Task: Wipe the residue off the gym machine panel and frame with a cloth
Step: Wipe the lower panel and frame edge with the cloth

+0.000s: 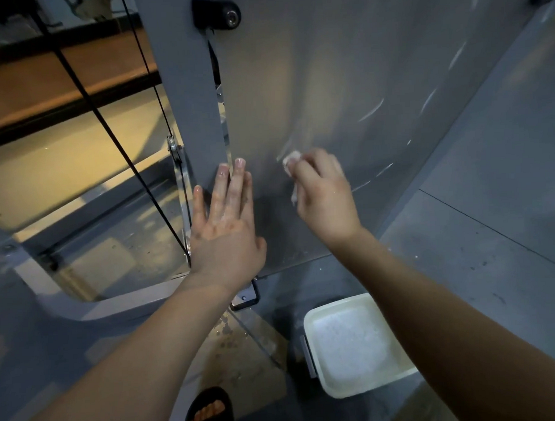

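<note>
Right hand (325, 195) pinches the cloth (291, 160) against the panel (343, 80); left hand (225, 219) braces flat, open. Rub toward the 1 o'clock streaks (372, 110).

No lettering, label, brand mark, number or sign is showing anywhere in this view.
</note>
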`<state>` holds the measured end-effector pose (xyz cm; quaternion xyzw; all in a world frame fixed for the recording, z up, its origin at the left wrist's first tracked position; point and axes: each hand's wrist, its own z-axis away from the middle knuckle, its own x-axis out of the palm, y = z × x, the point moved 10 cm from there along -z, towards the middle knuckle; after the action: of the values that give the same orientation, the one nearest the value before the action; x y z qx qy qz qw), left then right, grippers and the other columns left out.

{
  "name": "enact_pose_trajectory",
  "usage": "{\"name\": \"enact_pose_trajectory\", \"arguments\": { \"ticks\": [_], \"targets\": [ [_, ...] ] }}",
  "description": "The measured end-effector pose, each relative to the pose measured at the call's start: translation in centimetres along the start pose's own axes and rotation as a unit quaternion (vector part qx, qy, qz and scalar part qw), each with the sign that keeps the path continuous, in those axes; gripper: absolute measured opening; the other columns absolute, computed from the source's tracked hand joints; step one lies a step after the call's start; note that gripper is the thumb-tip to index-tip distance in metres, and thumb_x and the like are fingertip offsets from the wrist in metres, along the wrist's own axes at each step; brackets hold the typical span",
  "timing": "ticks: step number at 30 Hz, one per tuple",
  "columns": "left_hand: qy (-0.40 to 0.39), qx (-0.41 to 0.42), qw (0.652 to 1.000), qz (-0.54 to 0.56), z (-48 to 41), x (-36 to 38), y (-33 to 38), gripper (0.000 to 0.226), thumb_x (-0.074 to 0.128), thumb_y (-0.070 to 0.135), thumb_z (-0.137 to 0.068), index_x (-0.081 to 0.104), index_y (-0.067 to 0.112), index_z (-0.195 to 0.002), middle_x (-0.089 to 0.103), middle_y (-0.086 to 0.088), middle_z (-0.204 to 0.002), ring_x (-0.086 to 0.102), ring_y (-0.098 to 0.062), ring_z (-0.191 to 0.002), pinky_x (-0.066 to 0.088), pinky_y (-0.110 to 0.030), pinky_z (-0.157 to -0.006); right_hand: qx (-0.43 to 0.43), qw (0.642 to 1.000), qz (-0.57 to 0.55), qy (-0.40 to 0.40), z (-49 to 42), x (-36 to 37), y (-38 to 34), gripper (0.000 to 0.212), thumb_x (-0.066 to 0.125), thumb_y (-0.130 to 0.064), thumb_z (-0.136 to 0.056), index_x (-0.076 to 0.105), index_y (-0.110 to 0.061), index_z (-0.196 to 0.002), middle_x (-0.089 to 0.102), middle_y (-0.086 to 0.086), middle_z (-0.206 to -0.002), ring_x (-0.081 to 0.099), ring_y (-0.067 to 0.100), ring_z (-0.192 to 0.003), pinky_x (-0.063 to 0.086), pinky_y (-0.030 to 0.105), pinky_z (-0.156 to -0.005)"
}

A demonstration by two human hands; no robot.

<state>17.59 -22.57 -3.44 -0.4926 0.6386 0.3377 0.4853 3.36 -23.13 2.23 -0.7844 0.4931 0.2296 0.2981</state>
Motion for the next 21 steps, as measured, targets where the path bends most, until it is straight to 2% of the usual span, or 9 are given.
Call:
{"name": "enact_pose_trajectory", "arguments": {
  "ticks": [2,6,7,9,11,13,17,19,21],
  "targets": [
    [0.008,-0.006,1.0,0.004,-0.1,-0.1,0.0,0.106,0.071,0.038,-0.075,0.019,0.005,-0.161,-0.008,-0.007,-0.172,-0.01,-0.025,-0.157,0.007,-0.058,-0.125,-0.001,1.0,-0.005,-0.031,-0.3,0.5,0.0,0.038,0.057,0.013,-0.078,0.071,-0.01,-0.104,0.058,0.012,-0.097,0.052,0.035,-0.082,0.051,0.044,-0.068],
    [0.002,-0.007,1.0,0.012,-0.2,0.2,0.1,0.108,0.072,0.035,-0.075,0.016,0.004,-0.162,-0.008,-0.008,-0.171,-0.014,-0.024,-0.155,0.006,-0.06,-0.124,0.003,0.997,-0.025,0.071,-4.2,-2.4,-1.1,0.033,0.058,0.01,-0.083,0.073,-0.01,-0.104,0.063,0.011,-0.1,0.057,0.035,-0.084,0.049,0.039,-0.072],
    [0.0,-0.011,1.0,0.011,-0.2,0.2,0.2,0.107,0.071,0.035,-0.075,0.016,0.004,-0.162,-0.009,-0.008,-0.171,-0.016,-0.024,-0.155,0.006,-0.061,-0.125,-0.002,0.997,-0.022,0.069,-3.6,-2.1,-1.1,0.035,0.059,0.011,-0.083,0.073,-0.009,-0.107,0.064,0.01,-0.102,0.056,0.034,-0.085,0.049,0.038,-0.072],
    [-0.013,-0.015,1.0,0.011,-0.3,0.3,0.4,0.106,0.069,0.036,-0.077,0.015,0.004,-0.162,-0.014,-0.008,-0.171,-0.022,-0.024,-0.153,0.004,-0.061,-0.124,-0.014,1.0,0.0,0.002,-1.3,0.0,-0.9,0.04,0.056,0.012,-0.081,0.071,-0.01,-0.11,0.062,0.01,-0.104,0.052,0.033,-0.085,0.052,0.041,-0.067],
    [-0.02,-0.021,1.0,0.013,-0.4,0.5,0.5,0.106,0.069,0.037,-0.077,0.015,0.004,-0.162,-0.016,-0.008,-0.17,-0.027,-0.023,-0.151,0.002,-0.062,-0.124,-0.014,0.998,0.008,-0.06,0.0,1.2,-0.8,0.042,0.045,0.007,-0.08,0.07,-0.011,-0.107,0.059,0.011,-0.101,0.05,0.034,-0.085,0.053,0.046,-0.059],
    [-0.028,-0.027,0.999,0.017,-0.5,0.7,0.5,0.107,0.07,0.038,-0.077,0.014,0.004,-0.162,-0.018,-0.008,-0.17,-0.029,-0.024,-0.15,-0.001,-0.061,-0.123,-0.005,0.998,0.001,-0.061,-1.7,0.8,-1.2,0.041,0.038,0.0,-0.078,0.069,-0.012,-0.101,0.057,0.011,-0.098,0.051,0.036,-0.085,0.052,0.047,-0.058],
    [-0.053,-0.032,0.998,0.025,-0.5,1.0,0.6,0.108,0.068,0.039,-0.081,0.006,0.006,-0.163,-0.027,-0.005,-0.167,-0.045,-0.021,-0.143,-0.008,-0.058,-0.123,-0.004,1.0,-0.008,0.018,-2.8,-0.7,-1.7,0.035,0.054,0.007,-0.086,0.071,-0.012,-0.111,0.062,0.01,-0.104,0.052,0.035,-0.084,0.051,0.043,-0.064],
    [-0.067,-0.03,0.997,0.026,-0.5,1.0,0.6,0.106,0.064,0.039,-0.083,0.003,0.006,-0.163,-0.03,-0.005,-0.166,-0.049,-0.02,-0.139,-0.009,-0.057,-0.123,0.001,1.0,0.006,-0.03,-0.3,1.4,-0.7,0.039,0.056,0.009,-0.082,0.07,-0.012,-0.112,0.06,0.011,-0.106,0.05,0.035,-0.085,0.053,0.045,-0.063],
    [-0.071,-0.032,0.997,0.026,-0.5,1.0,0.6,0.105,0.063,0.04,-0.085,0.001,0.007,-0.163,-0.033,-0.005,-0.165,-0.049,-0.02,-0.138,-0.01,-0.057,-0.123,0.018,0.997,0.0,-0.079,1.1,2.5,-0.4,0.04,0.049,0.008,-0.079,0.07,-0.012,-0.107,0.058,0.011,-0.102,0.049,0.036,-0.084,0.053,0.047,-0.06]
  ]
}}
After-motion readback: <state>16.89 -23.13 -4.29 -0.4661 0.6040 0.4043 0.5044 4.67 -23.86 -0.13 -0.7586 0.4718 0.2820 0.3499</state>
